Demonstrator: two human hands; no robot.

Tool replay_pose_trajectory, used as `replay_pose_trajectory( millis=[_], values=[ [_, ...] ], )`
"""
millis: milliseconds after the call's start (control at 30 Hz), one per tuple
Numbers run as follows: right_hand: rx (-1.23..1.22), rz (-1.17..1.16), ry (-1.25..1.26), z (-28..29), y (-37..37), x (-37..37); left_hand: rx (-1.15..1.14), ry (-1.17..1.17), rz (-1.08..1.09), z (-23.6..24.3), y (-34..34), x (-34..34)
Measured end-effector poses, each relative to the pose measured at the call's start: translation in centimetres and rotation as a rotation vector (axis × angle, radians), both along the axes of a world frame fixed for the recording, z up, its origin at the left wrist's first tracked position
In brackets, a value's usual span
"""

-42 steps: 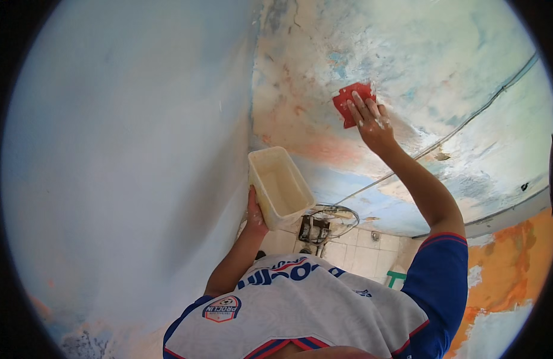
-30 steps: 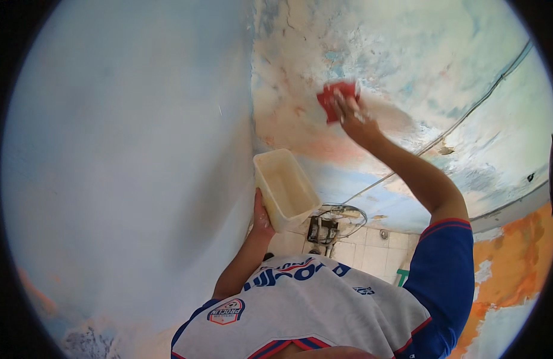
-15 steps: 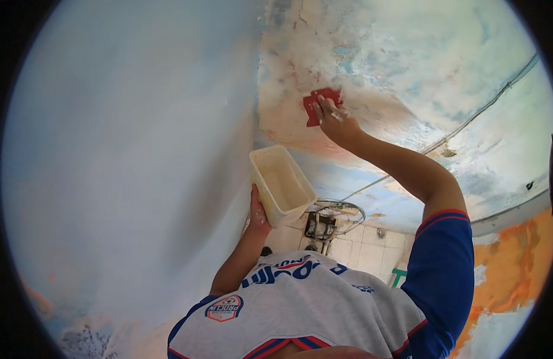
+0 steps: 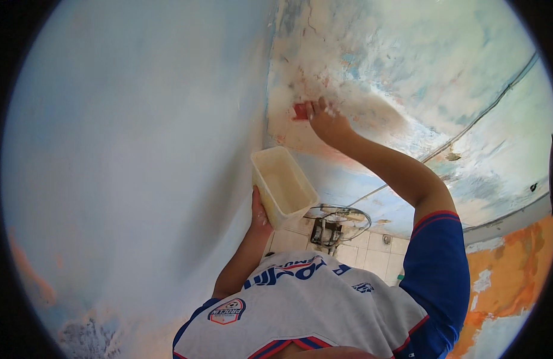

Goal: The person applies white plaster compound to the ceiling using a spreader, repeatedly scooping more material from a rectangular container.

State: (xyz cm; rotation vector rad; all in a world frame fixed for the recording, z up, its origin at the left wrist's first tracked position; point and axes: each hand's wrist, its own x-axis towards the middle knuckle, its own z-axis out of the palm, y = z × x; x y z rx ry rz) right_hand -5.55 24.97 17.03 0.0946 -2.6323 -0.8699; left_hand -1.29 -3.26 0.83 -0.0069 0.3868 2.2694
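Observation:
My right hand [image 4: 325, 119], flecked with white, grips a small red flat spreader [image 4: 300, 111] against the mottled, flaking wall [image 4: 408, 72], close to the corner with the pale blue wall on the left [image 4: 132, 143]; the hand's fingertips are slightly blurred. Lower down, my left hand [image 4: 258, 209] is closed on the left side of a cream rectangular plastic tub [image 4: 282, 179], held tilted with its inside facing up toward me. A thin pale residue coats the tub's inside.
A cable [image 4: 480, 112] runs diagonally across the mottled wall. Below the tub are a tiled floor [image 4: 372, 260], a black object [image 4: 325, 230] with coiled cables [image 4: 361, 215], and a partly hidden green item [image 4: 400, 277]. At the right, a wall shows peeling orange paint [image 4: 513, 257].
My right hand and the red spreader have moved left across the wall toward the corner, ending a little lower than at the start. My left hand still holds the tub in nearly the same place.

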Motion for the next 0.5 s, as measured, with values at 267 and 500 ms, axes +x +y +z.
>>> replay_pose_trajectory(
  millis=[267,500],
  values=[
    [0.036,-0.191,0.312,10.4,-0.2,3.2,0.317,0.105,0.015,0.5,1.8,-1.1],
    [-1.327,-0.176,0.369,5.2,-3.1,13.3,0.534,0.085,-0.151,6.9,2.3,-1.5]
  ],
)
